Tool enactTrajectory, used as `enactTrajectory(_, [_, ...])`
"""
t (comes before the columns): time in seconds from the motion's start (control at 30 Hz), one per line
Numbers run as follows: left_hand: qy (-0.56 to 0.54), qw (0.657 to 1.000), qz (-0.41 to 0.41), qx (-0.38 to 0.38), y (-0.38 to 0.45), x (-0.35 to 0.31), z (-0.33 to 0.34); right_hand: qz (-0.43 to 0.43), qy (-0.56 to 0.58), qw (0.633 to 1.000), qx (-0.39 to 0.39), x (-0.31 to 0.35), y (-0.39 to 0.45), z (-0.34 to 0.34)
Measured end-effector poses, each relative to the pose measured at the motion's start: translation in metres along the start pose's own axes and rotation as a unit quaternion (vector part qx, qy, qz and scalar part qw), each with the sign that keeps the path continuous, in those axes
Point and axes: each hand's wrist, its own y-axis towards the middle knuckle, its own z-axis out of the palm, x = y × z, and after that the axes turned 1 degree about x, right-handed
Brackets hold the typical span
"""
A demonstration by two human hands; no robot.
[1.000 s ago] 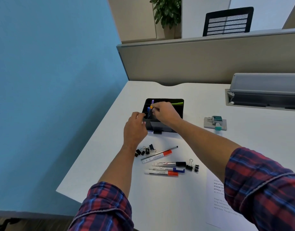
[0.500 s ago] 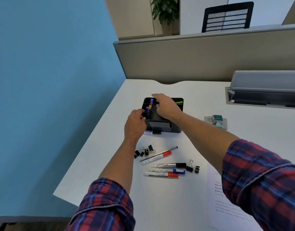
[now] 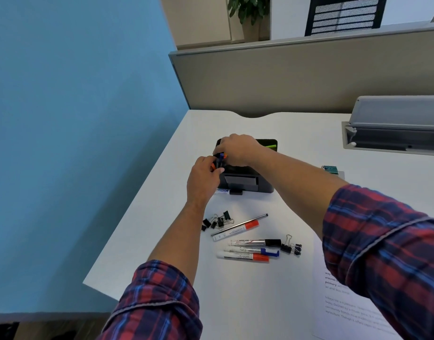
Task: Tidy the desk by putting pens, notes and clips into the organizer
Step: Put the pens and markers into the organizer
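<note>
Black organizer [image 3: 257, 185] with green pen [image 3: 270, 145] inside, both hands' fingers [image 3: 217, 170] curled around its coloured pens [image 3: 221, 158].

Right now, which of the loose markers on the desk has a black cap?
The marker with the black cap, topmost of the three stacked parallel markers, beside the binder clips. The blue-capped marker and two red-capped ones differ.

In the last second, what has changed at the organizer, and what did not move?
The right hand came down from the top of the small pens at the left end of the organizer, and the left hand rose from the organizer's edge to join it; both now hold the pens. The markers and binder clips on the desk lie as before.
</note>
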Motion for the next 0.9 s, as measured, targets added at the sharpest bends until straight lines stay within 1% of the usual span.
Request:
enactTrajectory(0.17, [0.018, 1.000, 0.021, -0.002, -0.001, 0.000, 0.002, -0.005, 0.021, 1.000, 0.011, 0.004, 0.000, 0.013])
enactTrajectory(0.27, [0.010, 1.000, 0.020, -0.009, 0.000, 0.002, 0.003, -0.001, 0.052, 0.999, -0.008, 0.005, -0.001, 0.018])
enactTrajectory(0.33, [-0.004, 1.000, 0.006, -0.012, 0.001, 0.003, 0.003, 0.000, 0.058, 0.998, -0.023, 0.005, -0.001, 0.018])
enactTrajectory(0.43, [-0.017, 1.000, -0.006, -0.016, 0.002, 0.005, 0.003, 0.005, 0.064, 0.997, -0.036, 0.005, -0.001, 0.013])
enactTrajectory(0.57, [-0.018, 1.000, -0.010, -0.017, 0.003, 0.006, 0.003, 0.024, 0.108, 0.992, -0.066, -0.001, -0.002, 0.002])
enactTrajectory(0.73, [-0.007, 1.000, -0.003, -0.013, 0.002, 0.008, 0.003, 0.049, 0.187, 0.972, -0.136, -0.020, -0.010, -0.029])
enactTrajectory(0.9, [0.006, 1.000, -0.009, -0.012, 0.003, 0.007, 0.002, 0.075, 0.268, 0.947, -0.161, -0.038, -0.022, -0.051])
